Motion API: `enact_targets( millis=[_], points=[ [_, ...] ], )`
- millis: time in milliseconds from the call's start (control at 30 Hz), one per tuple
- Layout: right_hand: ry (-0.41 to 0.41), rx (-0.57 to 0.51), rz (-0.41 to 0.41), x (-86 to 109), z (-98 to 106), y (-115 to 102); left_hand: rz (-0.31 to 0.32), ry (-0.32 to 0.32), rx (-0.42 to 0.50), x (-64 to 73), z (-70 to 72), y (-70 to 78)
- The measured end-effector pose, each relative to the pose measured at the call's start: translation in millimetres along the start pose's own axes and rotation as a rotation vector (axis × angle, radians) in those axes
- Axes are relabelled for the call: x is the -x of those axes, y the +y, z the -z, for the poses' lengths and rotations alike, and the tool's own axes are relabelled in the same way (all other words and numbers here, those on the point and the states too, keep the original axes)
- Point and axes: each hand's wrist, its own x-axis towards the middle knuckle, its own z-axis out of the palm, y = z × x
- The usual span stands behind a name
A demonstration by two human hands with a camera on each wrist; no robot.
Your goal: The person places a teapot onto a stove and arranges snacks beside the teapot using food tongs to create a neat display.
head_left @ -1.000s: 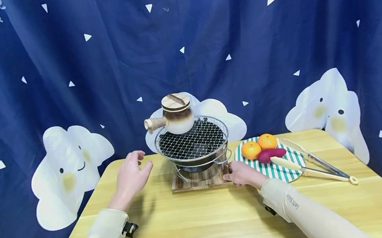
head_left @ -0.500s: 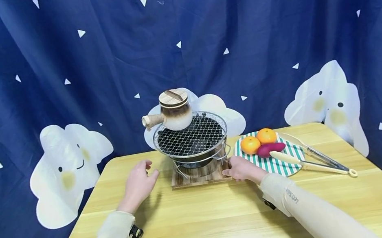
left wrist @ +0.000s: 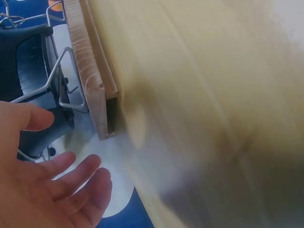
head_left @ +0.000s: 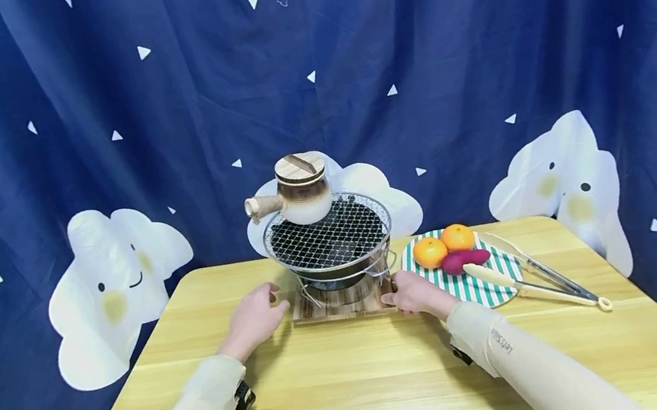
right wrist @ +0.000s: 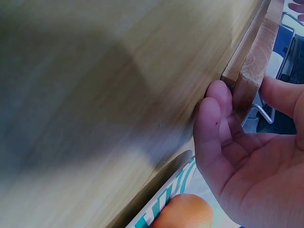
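My right hand [head_left: 416, 291] grips the right edge of a wooden base board [head_left: 346, 307]. In the right wrist view the thumb lies over the board's top and the fingers reach around its lower side. My left hand [head_left: 256, 320] is just off the board's left corner, thumb and fingers relaxed and apart; the left wrist view shows a gap between the fingers [left wrist: 90, 178] and the board. On the board stands a round tabletop grill [head_left: 333, 236] with a wire mesh and wire legs. A side-handled clay pot [head_left: 306, 205] with a wooden lid sits at its back left.
To the right lies a green-and-white striped plate [head_left: 485, 293] with two oranges [head_left: 430, 253] and a purple sweet-potato-like piece [head_left: 464, 260]. Cream-tipped tongs [head_left: 561, 291] lean across the plate's right side. Behind the table [head_left: 355, 385] hangs a blue curtain [head_left: 342, 40].
My left hand has moved right and slightly lower, coming close to the board's left corner. The right hand keeps its hold on the board's right edge. The head view has shifted slightly.
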Motion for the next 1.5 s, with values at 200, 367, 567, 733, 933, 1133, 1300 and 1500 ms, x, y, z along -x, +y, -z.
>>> enact_targets(
  millis=[200, 367, 567, 733, 933, 1133, 1300, 1500],
  points=[
    [-0.005, 0.009, 0.006, -2.5, -2.9, 2.1, -0.005, -0.030, -0.031, -1.8, -7.6, 0.7],
    [-0.003, 0.004, -0.007, -0.7, -1.4, 0.1, -0.011, -0.071, -0.004, -4.1, -11.0, 3.2],
    [-0.006, 0.002, -0.008, 1.2, 0.7, 0.4, -0.013, -0.152, 0.036, -5.5, -14.5, 6.2],
    [0.000, -0.006, -0.007, 0.3, 1.9, 0.2, -0.018, -0.166, 0.036, -7.5, -15.0, 9.3],
    [-0.003, 0.003, -0.014, 0.6, 1.4, -0.8, 0.001, -0.177, 0.049, -8.4, -16.4, 12.0],
    [-0.007, 0.006, -0.019, 1.5, 0.8, -2.5, -0.017, -0.174, 0.032, -11.8, -19.9, 13.9],
    [-0.014, 0.011, -0.022, 0.6, 1.3, -2.1, -0.027, -0.168, 0.014, -13.6, -21.6, 16.8],
    [-0.007, 0.017, -0.026, 0.1, -2.1, 0.4, -0.041, -0.177, 0.026, -12.1, -24.1, 16.0]
  ],
)
